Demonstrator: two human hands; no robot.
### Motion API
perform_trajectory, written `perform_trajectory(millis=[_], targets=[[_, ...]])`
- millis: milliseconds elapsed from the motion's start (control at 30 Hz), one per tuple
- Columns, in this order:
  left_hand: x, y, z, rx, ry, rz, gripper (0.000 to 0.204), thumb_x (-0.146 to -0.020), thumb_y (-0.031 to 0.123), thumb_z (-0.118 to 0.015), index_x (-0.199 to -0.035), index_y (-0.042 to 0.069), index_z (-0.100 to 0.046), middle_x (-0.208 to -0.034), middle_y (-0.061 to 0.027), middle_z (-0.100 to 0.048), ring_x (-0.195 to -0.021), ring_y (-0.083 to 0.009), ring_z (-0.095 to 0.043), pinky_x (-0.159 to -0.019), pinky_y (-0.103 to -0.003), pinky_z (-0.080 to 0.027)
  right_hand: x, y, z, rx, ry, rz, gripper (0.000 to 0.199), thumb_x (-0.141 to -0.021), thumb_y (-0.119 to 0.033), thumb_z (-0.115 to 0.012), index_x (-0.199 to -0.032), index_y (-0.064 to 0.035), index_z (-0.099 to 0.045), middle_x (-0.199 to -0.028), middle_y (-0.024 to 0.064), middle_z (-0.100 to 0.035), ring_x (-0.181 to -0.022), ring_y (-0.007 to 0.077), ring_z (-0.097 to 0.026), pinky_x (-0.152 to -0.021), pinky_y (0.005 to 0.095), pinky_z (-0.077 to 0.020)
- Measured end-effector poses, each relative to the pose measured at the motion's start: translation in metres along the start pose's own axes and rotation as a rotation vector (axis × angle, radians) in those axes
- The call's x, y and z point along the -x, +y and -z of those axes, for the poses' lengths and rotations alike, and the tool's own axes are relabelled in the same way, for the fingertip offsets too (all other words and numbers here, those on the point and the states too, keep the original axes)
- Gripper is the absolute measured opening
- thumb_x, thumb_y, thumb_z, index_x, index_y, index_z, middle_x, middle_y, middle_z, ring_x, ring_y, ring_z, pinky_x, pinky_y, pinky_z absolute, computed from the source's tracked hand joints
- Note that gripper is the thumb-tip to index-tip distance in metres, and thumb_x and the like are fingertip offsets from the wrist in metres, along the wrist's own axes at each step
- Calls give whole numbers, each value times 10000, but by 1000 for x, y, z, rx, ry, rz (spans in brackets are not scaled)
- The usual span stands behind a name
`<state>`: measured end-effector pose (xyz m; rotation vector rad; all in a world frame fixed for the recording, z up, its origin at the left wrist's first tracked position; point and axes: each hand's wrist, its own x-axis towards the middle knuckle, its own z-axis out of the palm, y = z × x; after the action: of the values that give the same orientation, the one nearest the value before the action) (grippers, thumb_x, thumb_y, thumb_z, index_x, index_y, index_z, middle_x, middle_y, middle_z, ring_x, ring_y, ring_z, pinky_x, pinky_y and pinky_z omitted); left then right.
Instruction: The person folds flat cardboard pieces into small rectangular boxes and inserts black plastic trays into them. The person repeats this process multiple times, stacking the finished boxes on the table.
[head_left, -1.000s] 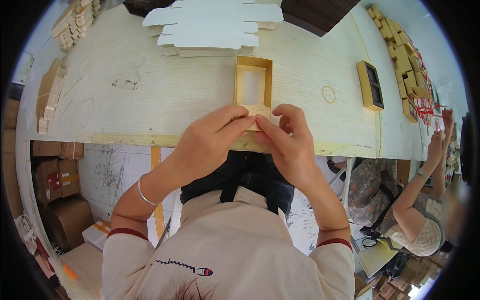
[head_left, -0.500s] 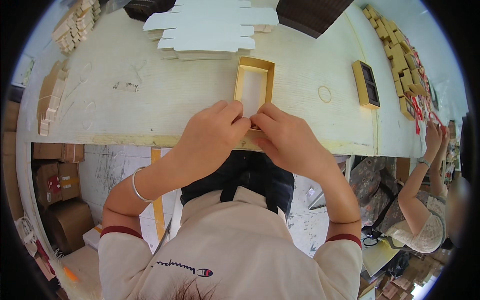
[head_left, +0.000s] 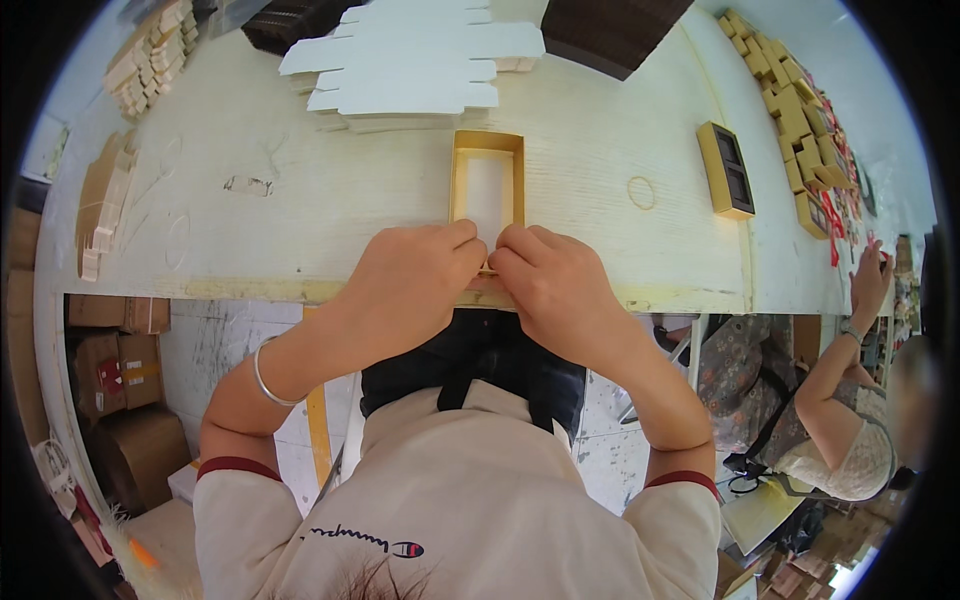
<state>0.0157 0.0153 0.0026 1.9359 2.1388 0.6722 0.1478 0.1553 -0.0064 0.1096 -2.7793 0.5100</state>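
Note:
An open gold cardboard box (head_left: 517, 170) with a pale inside stands on the table near its front edge. My left hand (head_left: 425, 275) pinches the box's near end at its left corner, fingers curled over the rim. At the right corner of the same end, my right hand (head_left: 548, 280) grips with thumb and fingers closed. Both hands almost meet in the middle, and they cover most of the near wall. Farther right lies a finished-looking gold box with a dark two-part insert (head_left: 733, 170).
Stacked flat white box blanks (head_left: 405, 60) lie beyond the box, between dark brown stacks (head_left: 610, 35). Folded card pieces (head_left: 105, 195) lie at the left. Several gold boxes (head_left: 795, 120) are piled at the far right, near a co-worker's hand (head_left: 870, 285).
The box and both my hands have shifted slightly left and nearer to me. My fingers still grip its near end. The co-worker's hands have moved a little.

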Motion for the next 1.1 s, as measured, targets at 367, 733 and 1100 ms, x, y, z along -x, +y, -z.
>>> perform_trajectory(millis=[367, 733, 1100], targets=[[-27, -12, 49, -180, 101, -188, 726, -620, 117, -796, -1300, 117, -541, -1388, -97, -468, -1292, -326, -401, -1044, -398, -380, 18, 41, 60, 47, -151, 108, 319, -653, 28, -684, -959, -58, -658, -1302, 132, -544, -1203, 328, -482, -937, 412, -419], [-44, -23, 25, -83, -72, -155, 636, -624, 226, -829, -1179, 58, -567, -1046, -99, -562, -1024, -309, -513, -914, -397, -390, 24, 46, 61, -285, 66, 12, 260, -738, -15, -720, -989, -26, -653, -1298, 159, -518, -1244, 342, -463, -992, 426, -411], [-9, -1, 0, 147, 220, 66, 845, -647, 286, -841, -1345, 41, -432, -1203, -137, -537, -1154, -340, -459, -1007, -423, -353, -90, 154, 157, 416, 612, 26, 206, -859, -79, -638, -1058, -21, -642, -1094, 113, -628, -1006, 300, -579, -870, 385, -463]])
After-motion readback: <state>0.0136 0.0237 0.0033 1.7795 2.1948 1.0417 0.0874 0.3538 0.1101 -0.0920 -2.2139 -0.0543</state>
